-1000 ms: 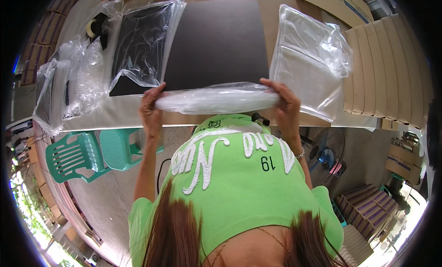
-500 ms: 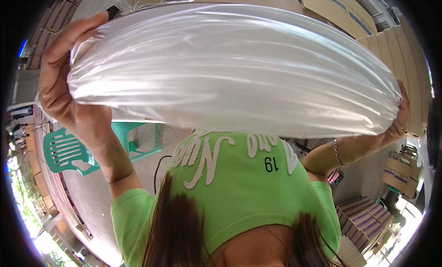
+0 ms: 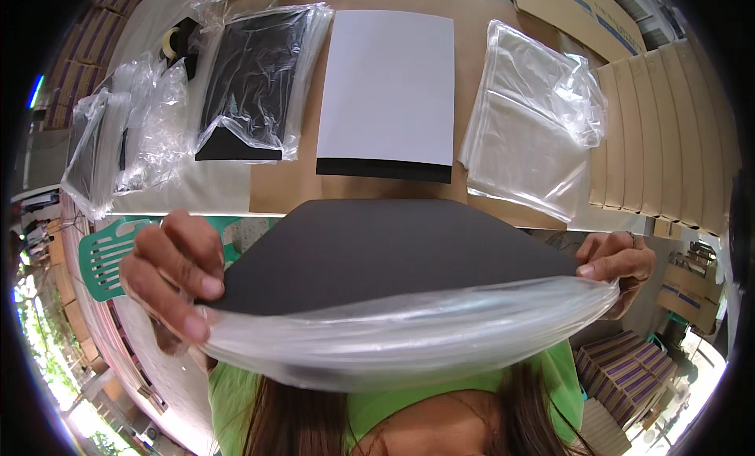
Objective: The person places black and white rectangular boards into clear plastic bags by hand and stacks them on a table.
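Observation:
A stiff black sheet [image 3: 393, 255] is held up close to my chest, its far edge over the table's front. Along its near side runs a clear plastic bag [image 3: 417, 330], bunched and drawn taut between both hands. My left hand [image 3: 177, 279] pinches the bag and the sheet's left corner, fingers curled. At the opposite corner, my right hand [image 3: 621, 267] grips the bag with the thumb on top. How far the sheet sits inside the bag is hidden by the folds.
On the brown-covered table lie bagged black sheets [image 3: 252, 79], a white sheet over black [image 3: 385, 86], and a pile of clear bags [image 3: 531, 118]. Crumpled plastic packets [image 3: 145, 130] and tape [image 3: 171, 43] sit left. Cardboard pieces [image 3: 661, 134] stand right; a green chair [image 3: 106, 259] is left.
Both hands have come down and nearer my chest. The bag, earlier spread wide and hiding the table, is now bunched along the near side, with the black sheet showing beyond it.

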A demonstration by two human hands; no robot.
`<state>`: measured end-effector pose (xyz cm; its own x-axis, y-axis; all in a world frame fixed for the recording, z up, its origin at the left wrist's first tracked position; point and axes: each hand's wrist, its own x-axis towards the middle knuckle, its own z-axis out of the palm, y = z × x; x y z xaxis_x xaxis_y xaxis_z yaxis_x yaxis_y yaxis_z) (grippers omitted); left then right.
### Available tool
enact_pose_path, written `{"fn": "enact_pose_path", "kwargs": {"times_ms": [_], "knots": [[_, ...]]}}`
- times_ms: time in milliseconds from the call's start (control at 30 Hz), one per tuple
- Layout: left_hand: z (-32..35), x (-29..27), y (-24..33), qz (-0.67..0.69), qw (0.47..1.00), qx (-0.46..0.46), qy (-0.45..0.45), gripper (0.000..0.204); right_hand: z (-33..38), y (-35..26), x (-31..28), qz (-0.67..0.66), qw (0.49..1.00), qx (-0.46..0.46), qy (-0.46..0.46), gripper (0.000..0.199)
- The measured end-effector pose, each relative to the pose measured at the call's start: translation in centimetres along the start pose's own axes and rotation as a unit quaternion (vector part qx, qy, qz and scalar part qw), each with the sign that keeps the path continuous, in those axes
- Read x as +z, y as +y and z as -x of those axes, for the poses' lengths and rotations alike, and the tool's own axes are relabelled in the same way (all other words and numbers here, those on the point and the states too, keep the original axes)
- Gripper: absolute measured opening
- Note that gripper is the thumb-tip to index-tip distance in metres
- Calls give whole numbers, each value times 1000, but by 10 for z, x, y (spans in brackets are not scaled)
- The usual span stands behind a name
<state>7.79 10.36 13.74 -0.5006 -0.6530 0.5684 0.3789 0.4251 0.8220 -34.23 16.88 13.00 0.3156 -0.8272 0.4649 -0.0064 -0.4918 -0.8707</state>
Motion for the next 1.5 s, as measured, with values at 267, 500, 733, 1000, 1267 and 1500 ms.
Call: {"fn": "enact_pose_path", "kwargs": {"times_ms": [267, 500, 733, 1000, 1267, 1500], "knots": [[13, 12, -4, 250, 962, -110, 31, 9, 11, 18, 7, -263, 961, 64, -54, 29], [47, -4, -18, 348, 927, -144, 6, 19, 10, 31, 33, -489, 859, 150, -39, 26], [51, -8, 0, 304, 924, -225, 59, 31, 11, 37, 53, -605, 787, 120, 15, 20], [69, -14, -2, 269, 921, -268, 87, 29, 21, 41, 54, -484, 824, 272, 113, 19], [81, -25, -22, 167, 832, -482, 219, 26, 9, 37, 48, -329, 885, 330, 13, 14], [91, -28, -43, 275, 864, -399, 138, 32, 16, 46, 38, -346, 869, 341, -99, 16]]}}
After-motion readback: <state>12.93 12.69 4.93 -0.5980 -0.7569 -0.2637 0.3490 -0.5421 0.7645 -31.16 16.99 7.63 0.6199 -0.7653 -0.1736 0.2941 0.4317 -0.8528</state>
